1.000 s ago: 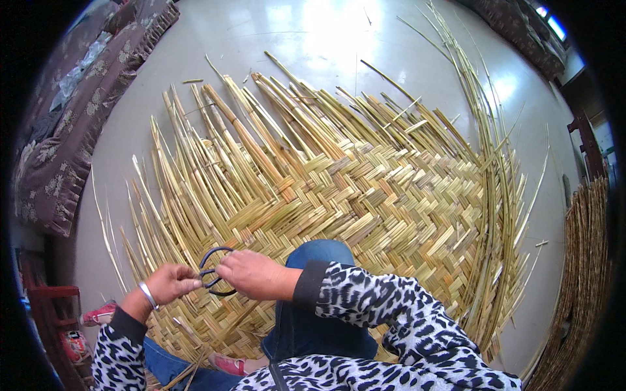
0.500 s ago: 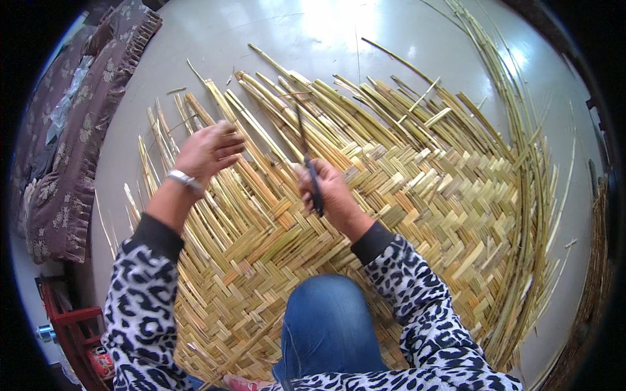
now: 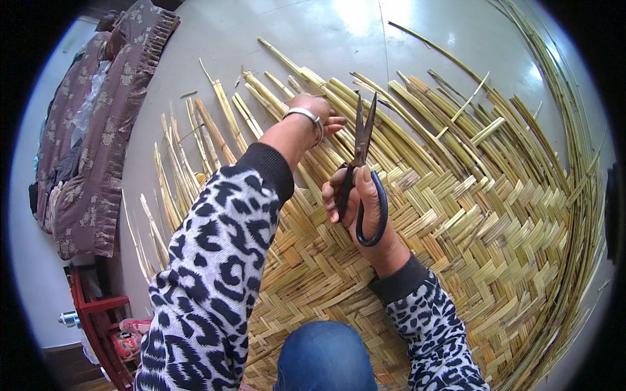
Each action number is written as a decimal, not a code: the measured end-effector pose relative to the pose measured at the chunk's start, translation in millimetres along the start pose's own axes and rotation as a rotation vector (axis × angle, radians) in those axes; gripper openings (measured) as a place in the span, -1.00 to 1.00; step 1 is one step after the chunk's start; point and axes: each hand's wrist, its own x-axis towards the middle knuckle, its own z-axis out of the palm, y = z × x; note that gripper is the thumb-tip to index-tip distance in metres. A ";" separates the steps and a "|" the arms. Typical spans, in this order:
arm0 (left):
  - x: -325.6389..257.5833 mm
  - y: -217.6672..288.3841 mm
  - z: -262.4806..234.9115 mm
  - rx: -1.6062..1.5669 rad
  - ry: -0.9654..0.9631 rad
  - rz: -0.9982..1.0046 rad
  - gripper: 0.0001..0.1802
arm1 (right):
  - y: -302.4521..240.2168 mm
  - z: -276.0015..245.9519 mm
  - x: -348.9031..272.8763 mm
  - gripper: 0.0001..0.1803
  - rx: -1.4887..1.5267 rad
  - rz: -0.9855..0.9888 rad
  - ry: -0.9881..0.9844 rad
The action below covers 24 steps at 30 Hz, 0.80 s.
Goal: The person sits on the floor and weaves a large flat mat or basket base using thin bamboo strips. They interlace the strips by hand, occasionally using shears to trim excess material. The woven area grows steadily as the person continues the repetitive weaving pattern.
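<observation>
A large herringbone mat (image 3: pixel 456 241) of split reeds lies on the floor, its unwoven reed ends (image 3: pixel 385 124) fanning out at the far side. My left hand (image 3: pixel 312 116) is low over these ends, its fingers curled. The wrist and the back of the hand hide what they grip, if anything. In my right hand (image 3: pixel 378 221) is a pair of dark scissors (image 3: pixel 362 140), with fingers and thumb in the black handles. Its blades point away from me and are slightly apart, beside my left hand and above the reeds.
Long loose reeds (image 3: pixel 580 130) curve along the mat's right side. A sofa with a brown flowered cover (image 3: pixel 98 163) stands at the left, with a red wooden stool (image 3: pixel 98 313) nearer me. My knee (image 3: pixel 326 358) is over the mat's near part. Grey tiled floor (image 3: pixel 228 32) lies beyond.
My left hand has moved right and away from me, down to the reed ends. The scissors have turned in my right hand, which is farther right, and their two blades now show apart.
</observation>
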 end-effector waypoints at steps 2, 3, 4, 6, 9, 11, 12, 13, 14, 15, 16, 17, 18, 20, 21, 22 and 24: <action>10.9 6.1 5.2 0.045 0.054 -0.081 -0.73 | -2.1 1.3 0.2 -0.43 0.007 0.005 -0.007; 14.9 5.9 6.4 0.085 0.038 -0.050 -0.77 | -2.6 1.7 0.3 -0.43 0.008 0.005 -0.014; 19.1 5.8 6.7 0.130 0.026 -0.019 -0.80 | -3.1 1.6 0.5 -0.43 0.008 0.004 -0.018; 28.2 6.3 5.7 0.073 -0.003 -0.063 -0.91 | -2.9 1.2 0.6 -0.43 0.073 0.015 -0.009; 36.2 -2.6 -1.6 -0.014 -0.089 -0.014 -0.93 | -2.2 -0.8 1.9 -0.43 0.142 0.047 -0.027; 39.6 -6.9 -5.3 -0.090 -0.134 0.045 -0.92 | 0.2 -0.5 3.9 -0.43 0.187 0.074 -0.070; 40.8 -8.1 -5.8 -0.153 -0.122 0.085 -0.91 | 1.6 -0.4 4.8 -0.42 0.157 0.091 -0.084; 41.1 -8.1 -6.5 -0.214 -0.104 0.102 -0.89 | 3.8 0.8 5.6 -0.41 0.155 0.092 -0.102; 39.2 -7.9 -10.6 -0.235 -0.179 0.102 -0.87 | 5.9 1.9 5.9 -0.41 0.152 0.093 -0.120; 37.2 -6.1 -13.1 -0.254 -0.231 0.119 -0.86 | 7.9 3.2 6.0 -0.41 0.144 0.099 -0.134; 33.9 -3.4 -16.3 -0.263 -0.277 0.129 -0.86 | 9.2 4.0 5.5 -0.40 0.123 0.111 -0.137; 30.0 0.0 -18.8 -0.270 -0.325 0.141 -0.85 | 10.5 5.2 5.6 -0.40 0.124 0.122 -0.131; 25.5 3.1 -20.1 -0.286 -0.334 0.180 -0.84 | 11.3 6.1 5.5 -0.40 0.125 0.133 -0.124; 13.7 7.7 -23.9 -0.240 -0.310 0.268 -0.85 | 11.9 7.0 5.7 -0.39 0.120 0.150 -0.110; 7.2 9.8 -25.4 -0.218 -0.301 0.312 -0.86 | 11.6 6.7 5.9 -0.39 0.115 0.154 -0.103; 0.4 12.9 -26.5 -0.212 -0.271 0.315 -0.87 | 11.2 6.7 6.4 -0.38 0.113 0.150 -0.096; -12.8 14.5 -24.8 -0.275 -0.250 0.362 -0.87 | 10.5 6.5 6.6 -0.38 0.113 0.166 -0.094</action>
